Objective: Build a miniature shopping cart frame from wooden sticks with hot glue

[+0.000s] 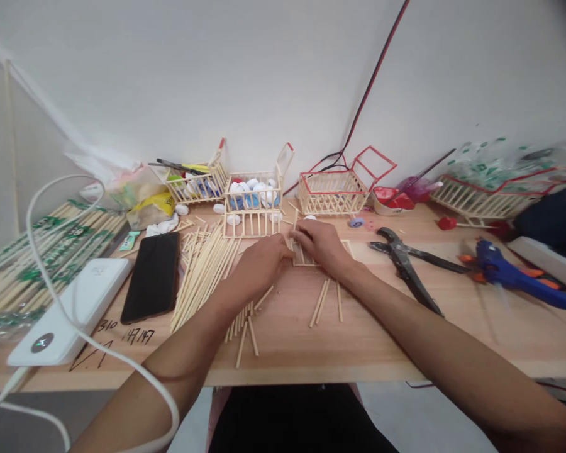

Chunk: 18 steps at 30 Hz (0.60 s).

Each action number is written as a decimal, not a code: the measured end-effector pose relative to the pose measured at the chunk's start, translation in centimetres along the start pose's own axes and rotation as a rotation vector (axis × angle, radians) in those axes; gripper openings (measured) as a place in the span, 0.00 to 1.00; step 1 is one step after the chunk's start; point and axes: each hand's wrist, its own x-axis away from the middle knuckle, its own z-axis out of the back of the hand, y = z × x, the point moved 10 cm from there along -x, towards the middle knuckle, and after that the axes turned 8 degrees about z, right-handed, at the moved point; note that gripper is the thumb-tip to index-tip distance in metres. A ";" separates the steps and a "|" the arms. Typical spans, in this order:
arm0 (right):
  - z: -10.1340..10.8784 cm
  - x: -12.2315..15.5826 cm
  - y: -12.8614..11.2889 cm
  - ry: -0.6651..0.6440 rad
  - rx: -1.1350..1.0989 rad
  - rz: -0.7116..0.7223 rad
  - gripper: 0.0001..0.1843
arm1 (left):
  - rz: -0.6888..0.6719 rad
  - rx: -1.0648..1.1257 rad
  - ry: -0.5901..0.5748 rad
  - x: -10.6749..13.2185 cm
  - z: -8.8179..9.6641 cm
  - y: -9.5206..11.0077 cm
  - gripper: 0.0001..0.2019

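Wooden-stick frame (305, 265) looks part-built, loose sticks (202, 270) remain, and I can't tell what my left hand (270, 253) or right hand (321, 241) grips.

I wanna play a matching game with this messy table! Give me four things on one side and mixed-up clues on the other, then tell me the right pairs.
Things:
1. glue gun
2. phone
3. power bank
4. bundle of thin sticks

Clues:
A. white, at the left side of the table
B. pale wood colour, partly hidden behind the left arm
C. blue, at the right side of the table
D. black, lying flat with a dark screen

Right pairs: 1-C, 2-D, 3-A, 4-B
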 end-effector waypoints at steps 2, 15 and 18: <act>0.0 0.0 0.0 0.001 0.002 -0.003 0.15 | 0.000 0.004 -0.005 0.0 -0.1 0.0 0.15; 0.1 0.0 -0.1 0.008 -0.008 -0.014 0.15 | 0.001 0.011 0.012 0.0 0.2 0.1 0.15; 0.0 0.0 0.0 0.005 -0.001 -0.019 0.15 | 0.004 0.007 0.012 0.1 0.2 0.1 0.14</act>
